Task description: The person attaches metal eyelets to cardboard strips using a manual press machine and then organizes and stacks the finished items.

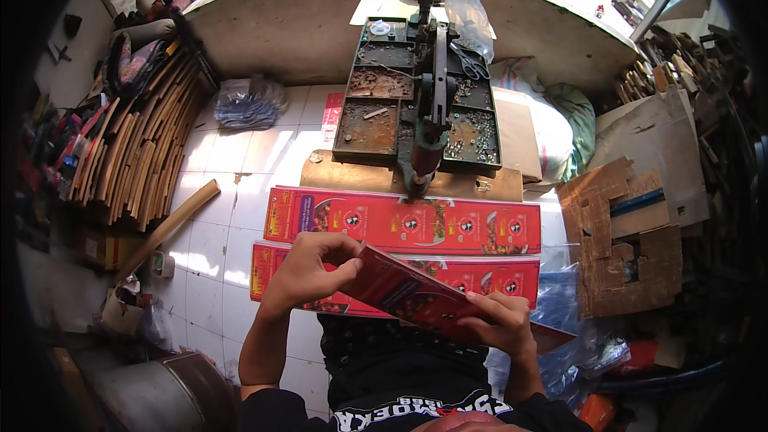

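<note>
A long red printed panel (416,294) is tilted between my two hands, its right end lower than its left. My left hand (316,272) pinches its upper left corner between thumb and fingers. Farther right, my right hand (500,320) grips the panel's upper edge, fingers over the front. Two similar panels lie beyond it: a far red panel (376,220) in full view, and a nearer red panel (520,280) partly covered by the held one. Just behind the far panel stands a dark green hand press (432,96), its lower end close to the panel's edge.
Around the press, a compartmented metal tray (376,124) holds small metal rings, with scissors (470,62) at its right. Stacked cardboard sheets (148,144) and a cardboard tube (172,228) stand left. Cut cardboard (616,240) leans right, beside clear plastic (560,304). A metal drum (172,392) is lower left.
</note>
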Available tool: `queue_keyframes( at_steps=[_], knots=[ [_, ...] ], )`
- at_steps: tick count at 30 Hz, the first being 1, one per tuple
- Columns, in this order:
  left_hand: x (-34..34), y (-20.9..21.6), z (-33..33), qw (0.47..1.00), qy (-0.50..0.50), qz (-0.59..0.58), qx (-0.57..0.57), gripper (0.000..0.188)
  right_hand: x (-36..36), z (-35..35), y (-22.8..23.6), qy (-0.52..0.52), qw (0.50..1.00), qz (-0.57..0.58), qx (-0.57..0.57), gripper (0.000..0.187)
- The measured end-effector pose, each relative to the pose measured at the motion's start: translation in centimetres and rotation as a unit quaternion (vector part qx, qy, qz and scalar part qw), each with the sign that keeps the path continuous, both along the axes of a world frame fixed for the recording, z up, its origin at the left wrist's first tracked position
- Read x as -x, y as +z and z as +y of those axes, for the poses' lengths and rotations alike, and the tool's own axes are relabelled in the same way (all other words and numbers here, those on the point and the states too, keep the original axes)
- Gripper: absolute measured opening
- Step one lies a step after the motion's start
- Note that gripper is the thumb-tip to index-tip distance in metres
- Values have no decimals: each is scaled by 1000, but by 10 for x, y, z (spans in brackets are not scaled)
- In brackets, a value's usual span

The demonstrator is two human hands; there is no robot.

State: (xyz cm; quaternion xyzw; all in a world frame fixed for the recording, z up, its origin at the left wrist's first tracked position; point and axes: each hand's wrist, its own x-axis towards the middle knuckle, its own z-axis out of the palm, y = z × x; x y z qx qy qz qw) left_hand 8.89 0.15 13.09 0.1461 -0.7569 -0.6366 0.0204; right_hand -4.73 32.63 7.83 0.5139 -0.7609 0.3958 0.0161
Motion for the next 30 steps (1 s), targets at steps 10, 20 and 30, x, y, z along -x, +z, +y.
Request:
queue_keyframes(
  at_steps=[10, 20, 30],
  knots=[
    [-2, -5, -3, 993, -9, -18, -114, 10, 0, -1, 1, -1, 1000, 6, -3, 55],
    [-2, -22, -4, 986, -4, -15, -166, 8, -1, 0, -2, 0, 1000, 17, -6, 53],
    [5, -21, 33, 981, 171, 96, -8, 13, -2, -3, -2, -36, 999, -10, 7, 57]
  ],
)
